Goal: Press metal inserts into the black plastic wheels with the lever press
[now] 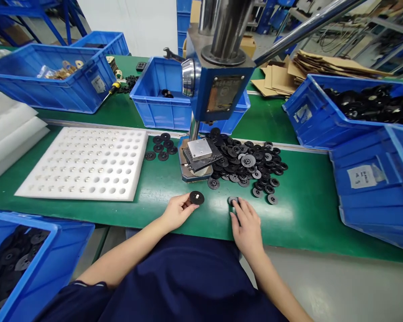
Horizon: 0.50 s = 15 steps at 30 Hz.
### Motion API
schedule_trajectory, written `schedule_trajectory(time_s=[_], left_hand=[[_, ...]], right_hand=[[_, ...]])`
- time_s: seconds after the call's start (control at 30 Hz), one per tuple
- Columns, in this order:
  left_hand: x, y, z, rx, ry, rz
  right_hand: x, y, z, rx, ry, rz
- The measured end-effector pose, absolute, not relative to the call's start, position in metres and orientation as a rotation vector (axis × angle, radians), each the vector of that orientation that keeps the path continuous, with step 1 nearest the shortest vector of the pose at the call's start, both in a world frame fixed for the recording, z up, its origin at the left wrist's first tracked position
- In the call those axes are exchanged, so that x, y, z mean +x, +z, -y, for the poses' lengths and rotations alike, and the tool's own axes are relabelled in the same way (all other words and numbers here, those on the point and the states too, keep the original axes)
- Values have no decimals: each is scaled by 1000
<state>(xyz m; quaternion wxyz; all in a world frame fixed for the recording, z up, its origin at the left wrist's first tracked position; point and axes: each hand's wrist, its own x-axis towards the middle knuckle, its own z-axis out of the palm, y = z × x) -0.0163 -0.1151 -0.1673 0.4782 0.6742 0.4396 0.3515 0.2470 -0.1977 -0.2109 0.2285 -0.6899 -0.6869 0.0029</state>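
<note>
My left hand (pixel 177 210) pinches a black plastic disc (pixel 196 197) just above the green table, in front of the blue hand press (pixel 218 85). My right hand (pixel 246 226) lies on the table with its fingertips pressed on another small black disc (pixel 233 201). A heap of the same black discs (pixel 248 163) lies right of the press's metal fixture (pixel 199 154). Several more discs (pixel 161 146) sit left of the fixture.
A white foam tray (pixel 87 163) full of holes lies at the left. Blue bins stand around: one with discs at the near left (pixel 43 264), one at the far right (pixel 325 112), one behind the press (pixel 157 96). The press lever (pixel 309 27) reaches up to the right.
</note>
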Motion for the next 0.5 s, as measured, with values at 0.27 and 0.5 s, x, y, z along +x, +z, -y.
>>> schedule_trajectory(time_s=[0.27,0.5], left_hand=[[-15,-159,114,1642,897,-1121],[-15,-168,114,1714,893,-1149]], right_hand=[[210,-184,157,-1558,-27,2049],[223,-187,168,-1550,4,1908]])
